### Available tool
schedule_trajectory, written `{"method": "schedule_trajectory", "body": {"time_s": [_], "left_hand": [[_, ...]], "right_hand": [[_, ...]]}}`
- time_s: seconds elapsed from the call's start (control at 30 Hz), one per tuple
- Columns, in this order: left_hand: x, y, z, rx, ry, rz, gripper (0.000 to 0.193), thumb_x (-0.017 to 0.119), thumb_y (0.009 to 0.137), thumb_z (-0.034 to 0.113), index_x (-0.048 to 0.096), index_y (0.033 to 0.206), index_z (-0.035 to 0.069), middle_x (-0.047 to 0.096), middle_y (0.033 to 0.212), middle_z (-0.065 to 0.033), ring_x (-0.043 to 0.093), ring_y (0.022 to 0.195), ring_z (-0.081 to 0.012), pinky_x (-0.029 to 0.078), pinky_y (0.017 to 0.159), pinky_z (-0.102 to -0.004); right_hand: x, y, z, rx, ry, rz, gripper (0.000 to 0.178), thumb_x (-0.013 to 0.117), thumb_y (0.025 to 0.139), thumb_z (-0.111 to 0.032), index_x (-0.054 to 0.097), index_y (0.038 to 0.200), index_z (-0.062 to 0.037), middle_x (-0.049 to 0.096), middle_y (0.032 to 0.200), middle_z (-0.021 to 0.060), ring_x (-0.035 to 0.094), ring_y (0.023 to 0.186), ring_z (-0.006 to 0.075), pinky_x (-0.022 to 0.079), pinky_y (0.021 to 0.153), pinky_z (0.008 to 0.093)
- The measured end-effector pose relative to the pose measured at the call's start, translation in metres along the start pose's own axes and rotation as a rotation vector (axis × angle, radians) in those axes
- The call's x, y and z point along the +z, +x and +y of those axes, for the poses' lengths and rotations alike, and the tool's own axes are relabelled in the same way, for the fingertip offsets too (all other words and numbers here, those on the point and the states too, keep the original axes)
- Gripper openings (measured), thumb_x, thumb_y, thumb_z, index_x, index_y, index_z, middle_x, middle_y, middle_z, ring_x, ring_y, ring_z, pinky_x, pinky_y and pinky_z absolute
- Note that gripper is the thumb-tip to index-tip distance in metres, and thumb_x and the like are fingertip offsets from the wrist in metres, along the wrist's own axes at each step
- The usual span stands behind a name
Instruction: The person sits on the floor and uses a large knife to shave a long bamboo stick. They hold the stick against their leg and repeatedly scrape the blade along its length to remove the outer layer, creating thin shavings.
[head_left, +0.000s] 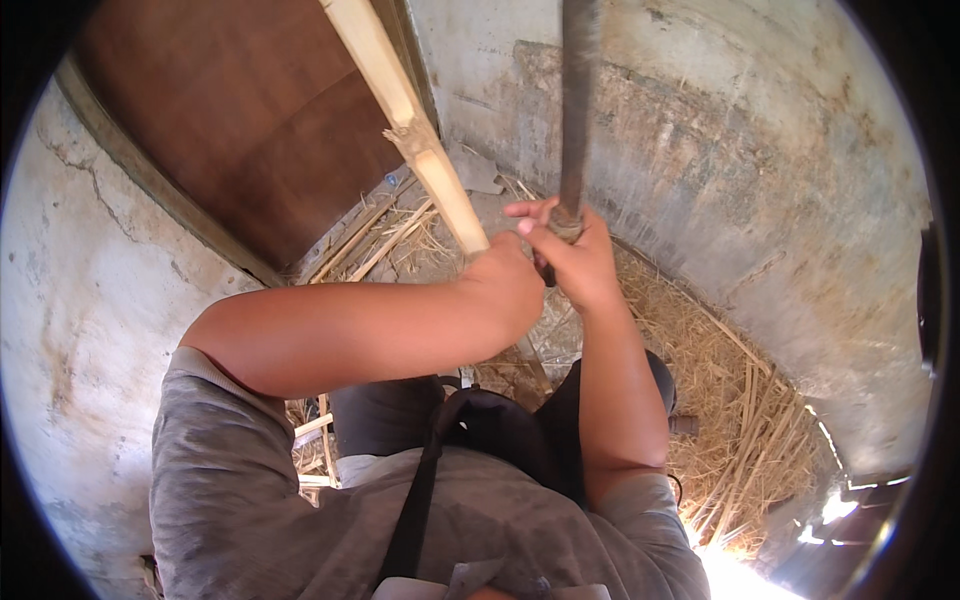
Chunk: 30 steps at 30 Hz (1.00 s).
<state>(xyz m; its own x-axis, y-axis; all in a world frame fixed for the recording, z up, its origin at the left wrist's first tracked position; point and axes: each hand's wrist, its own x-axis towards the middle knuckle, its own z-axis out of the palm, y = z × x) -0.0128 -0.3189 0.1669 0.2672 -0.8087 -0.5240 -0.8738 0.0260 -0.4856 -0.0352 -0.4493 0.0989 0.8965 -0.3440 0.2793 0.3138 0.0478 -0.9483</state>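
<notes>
My left hand (508, 275) is closed round the lower end of a split bamboo strip (447, 195). The strip slants up and away to the left, pale inside, with a rough, splintered node partway along. Close beside it, my right hand (582, 252) grips the handle of a machete (577, 110). Its long dark blade points up and away, slightly blurred. The handle's dark butt shows below the fingers, and one or two right fingers stretch toward the left hand. Both hands are almost touching in front of my knees.
A brown door panel (230, 120) in a wooden frame stands at the far left. Worn plaster walls (720, 160) close in ahead and on both sides. Straw and bamboo shavings (740, 400) cover the floor at right; loose strips (375, 240) lie by the door.
</notes>
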Motion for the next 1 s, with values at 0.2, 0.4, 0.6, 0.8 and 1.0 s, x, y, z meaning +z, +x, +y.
{"method": "schedule_trajectory", "body": {"time_s": [0.2, 0.4, 0.6, 0.8, 1.0], "left_hand": [[-0.041, 0.021, 0.019, 0.119, 0.155, 0.009, 0.021, 0.072, 0.084, 0.017, 0.081, 0.103, 0.012, 0.077, 0.099, -0.005, 0.07, 0.092, -0.0238, 0.041, 0.086, -0.0425], [-0.063, 0.042, 0.042, 0.278, 0.286, 0.063, 0.027, 0.074, 0.083, 0.015, 0.081, 0.11, 0.012, 0.077, 0.11, -0.0051, 0.07, 0.1, -0.0264, 0.046, 0.088, -0.047], [-0.057, 0.043, 0.051, 0.37, 0.289, 0.158, 0.027, 0.073, 0.085, 0.018, 0.08, 0.11, 0.013, 0.077, 0.111, -0.0061, 0.07, 0.099, -0.0283, 0.05, 0.087, -0.0452], [-0.064, 0.019, 0.047, 0.415, 0.266, 0.15, 0.025, 0.072, 0.086, 0.021, 0.081, 0.108, 0.013, 0.077, 0.108, -0.0084, 0.071, 0.102, -0.0294, 0.054, 0.084, -0.0448], [-0.054, 0.02, 0.036, 0.302, 0.216, 0.183, 0.023, 0.071, 0.087, 0.021, 0.081, 0.106, 0.013, 0.078, 0.106, -0.0063, 0.07, 0.102, -0.026, 0.052, 0.082, -0.0404]], "right_hand": [[-0.017, 0.002, -0.066, -0.062, 0.051, 0.073, 0.026, 0.085, 0.083, -0.014, 0.061, 0.088, -0.0055, 0.075, 0.1, 0.0126, 0.06, 0.071, 0.0073, 0.047, 0.061, 0.026], [-0.016, -0.001, -0.098, -0.089, -0.084, 0.123, 0.021, 0.081, 0.083, -0.007, 0.064, 0.094, -0.0026, 0.076, 0.092, 0.01, 0.064, 0.074, 0.0101, 0.05, 0.066, 0.0274], [-0.025, -0.015, -0.104, -0.089, 0.264, 0.028, 0.021, 0.075, 0.091, -0.02, 0.062, 0.096, -0.0035, 0.075, 0.09, 0.0167, 0.06, 0.063, 0.0132, 0.046, 0.057, 0.0279], [-0.031, -0.013, -0.108, -0.302, 0.505, -0.114, 0.035, 0.089, 0.079, -0.02, 0.059, 0.093, -0.0073, 0.069, 0.087, 0.0107, 0.058, 0.063, 0.0115, 0.044, 0.053, 0.0255], [-0.008, -0.019, -0.129, -0.24, 0.012, 0.031, 0.043, 0.093, 0.071, -0.005, 0.057, 0.094, -0.0097, 0.064, 0.083, 0.0035, 0.06, 0.066, 0.01, 0.045, 0.054, 0.0246]]}}
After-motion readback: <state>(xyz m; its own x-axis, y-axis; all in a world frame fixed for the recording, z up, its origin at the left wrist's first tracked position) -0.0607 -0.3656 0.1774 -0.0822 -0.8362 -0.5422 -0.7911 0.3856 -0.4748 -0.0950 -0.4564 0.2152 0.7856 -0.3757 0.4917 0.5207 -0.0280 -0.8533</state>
